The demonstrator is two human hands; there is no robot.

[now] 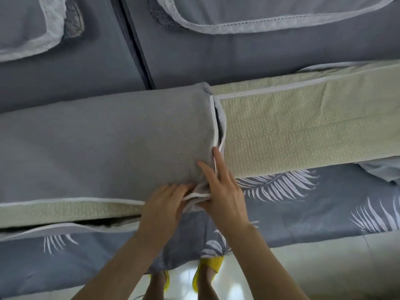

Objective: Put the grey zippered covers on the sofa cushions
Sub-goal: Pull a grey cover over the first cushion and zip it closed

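A long sofa cushion lies across the view, its pale green woven surface (303,131) bare on the right half. The grey zippered cover (108,144) with white piping sheathes its left half. The cover's open edge runs down the middle. My left hand (164,204) pinches the cover's bunched corner at the cushion's near edge. My right hand (223,191) grips the same corner from the right, its index finger stretched up along the white piping.
The grey sofa backrest (216,50) fills the top, with lace-edged cushions (259,14) leaning on it. A grey leaf-print cover (303,204) lies on the seat below the cushion. My feet in yellow slippers (207,269) stand on the pale floor.
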